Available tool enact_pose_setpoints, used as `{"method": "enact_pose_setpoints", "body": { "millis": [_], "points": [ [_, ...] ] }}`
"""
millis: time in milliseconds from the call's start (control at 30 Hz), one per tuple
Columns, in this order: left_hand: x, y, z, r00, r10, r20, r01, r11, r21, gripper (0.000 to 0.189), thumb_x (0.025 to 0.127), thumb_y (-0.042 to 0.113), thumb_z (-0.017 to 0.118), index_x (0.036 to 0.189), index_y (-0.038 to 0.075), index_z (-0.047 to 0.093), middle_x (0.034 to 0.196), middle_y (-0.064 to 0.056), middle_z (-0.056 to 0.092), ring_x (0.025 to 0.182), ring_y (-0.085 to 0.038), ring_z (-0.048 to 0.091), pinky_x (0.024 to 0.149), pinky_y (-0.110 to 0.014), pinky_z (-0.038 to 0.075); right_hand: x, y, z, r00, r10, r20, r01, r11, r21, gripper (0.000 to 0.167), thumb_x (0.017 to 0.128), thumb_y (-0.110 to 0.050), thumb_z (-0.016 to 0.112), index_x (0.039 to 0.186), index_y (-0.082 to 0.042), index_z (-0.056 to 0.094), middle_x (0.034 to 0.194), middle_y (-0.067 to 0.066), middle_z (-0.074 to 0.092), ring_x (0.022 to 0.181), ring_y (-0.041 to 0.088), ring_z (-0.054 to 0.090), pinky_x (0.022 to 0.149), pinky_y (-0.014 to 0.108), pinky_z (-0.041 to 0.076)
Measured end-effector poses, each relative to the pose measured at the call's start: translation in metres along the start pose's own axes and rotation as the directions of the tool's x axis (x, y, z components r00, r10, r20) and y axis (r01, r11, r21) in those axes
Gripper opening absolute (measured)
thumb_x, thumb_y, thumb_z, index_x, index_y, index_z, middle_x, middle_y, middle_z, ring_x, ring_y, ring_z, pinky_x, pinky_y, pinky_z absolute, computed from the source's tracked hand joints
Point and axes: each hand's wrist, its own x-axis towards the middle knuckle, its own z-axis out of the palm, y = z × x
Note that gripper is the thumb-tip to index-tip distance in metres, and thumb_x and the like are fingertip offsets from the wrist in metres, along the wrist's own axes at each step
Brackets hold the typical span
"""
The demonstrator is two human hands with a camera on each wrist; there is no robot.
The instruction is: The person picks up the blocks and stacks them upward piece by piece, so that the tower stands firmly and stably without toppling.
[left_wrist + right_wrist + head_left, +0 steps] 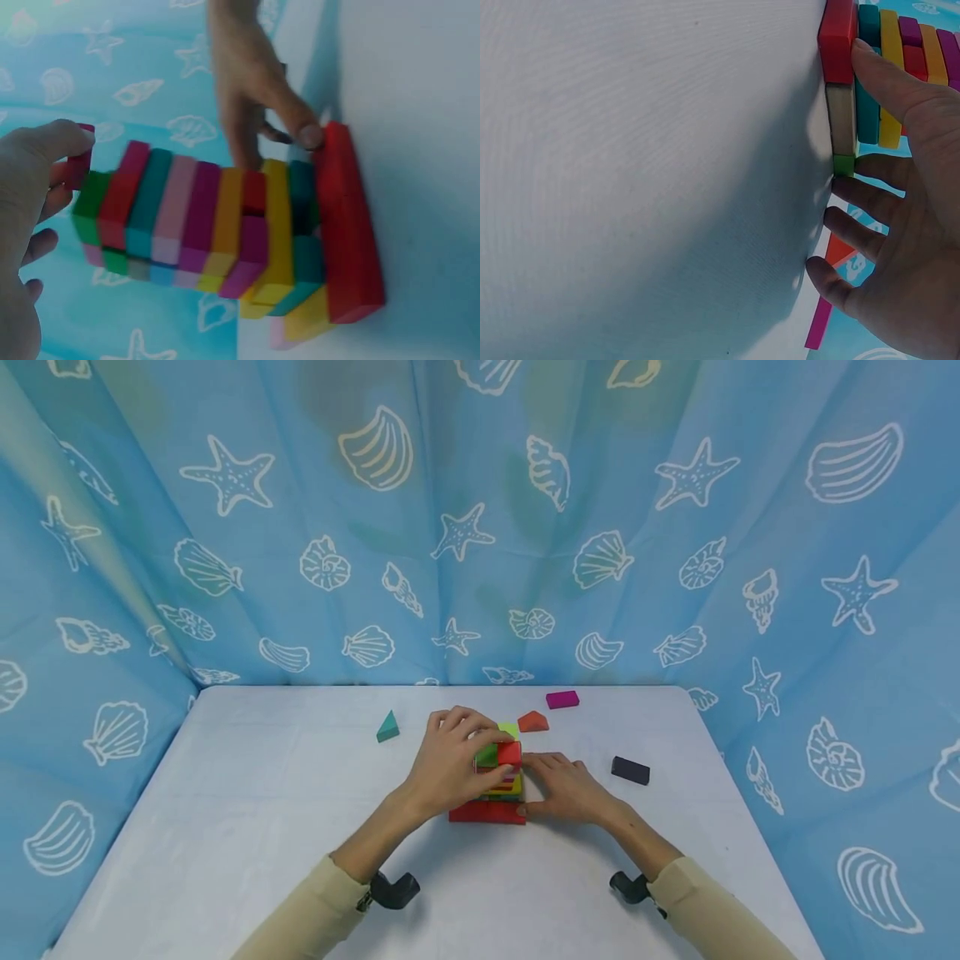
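A tower of stacked coloured wooden blocks (pixel 180 210) rises from the white table, with a long red block (pixel 487 812) along its foot on the near side. At the top, my left hand (pixel 450 760) pinches a small red block (pixel 80 159) between thumb and fingers, close over a green block (pixel 91 206). My right hand (pixel 566 789) is low at the tower's right side. Its thumb touches the end of the long red block, and its other fingers stretch along the base, beside a small green block (pixel 844 165). The left hand hides part of the tower in the head view.
Loose blocks lie around the tower: a teal triangle (pixel 388 728) at back left, an orange-red piece (pixel 533 721) and a magenta block (pixel 562 699) behind, a black block (pixel 631 770) to the right. A blue shell-print curtain (pixel 465 585) encloses the table (pixel 262 793).
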Motion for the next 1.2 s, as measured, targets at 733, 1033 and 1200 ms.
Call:
{"method": "enact_pose_setpoints", "body": {
  "millis": [733,1033,1200],
  "points": [
    [-0.0078,0.0022,0.0116,0.999,0.032,-0.026,-0.029,0.993,0.112,0.038,0.083,0.048,0.079,0.116,0.029,0.077,0.113,0.006,0.069,0.113,-0.016,0.053,0.094,-0.044,0.041,-0.0020,0.0003,-0.0008,1.000,-0.010,0.019,0.011,1.000,-0.021,0.091,0.078,-0.059,0.078,0.153,-0.023,0.042,0.156,0.005,0.043,0.143,0.030,0.037,0.107,0.063,0.035],
    [-0.0089,0.0002,0.0110,0.999,0.032,-0.034,-0.028,0.994,0.106,0.039,0.082,0.048,0.079,0.117,0.029,0.077,0.114,0.005,0.069,0.113,-0.015,0.053,0.094,-0.044,0.041,-0.0021,-0.0002,-0.0010,1.000,-0.015,0.014,0.016,1.000,-0.019,0.091,0.077,-0.057,0.079,0.153,-0.022,0.042,0.156,0.006,0.044,0.143,0.031,0.037,0.107,0.063,0.036],
    [-0.0108,-0.0058,0.0058,0.998,-0.016,-0.057,0.016,1.000,0.003,0.040,0.084,0.047,0.078,0.120,0.028,0.075,0.115,0.006,0.066,0.114,-0.015,0.052,0.096,-0.044,0.039,-0.0026,-0.0016,-0.0015,1.000,-0.008,0.011,0.009,1.000,-0.026,0.092,0.077,-0.057,0.079,0.153,-0.022,0.042,0.156,0.005,0.044,0.143,0.030,0.037,0.107,0.063,0.036]
  ]
}}
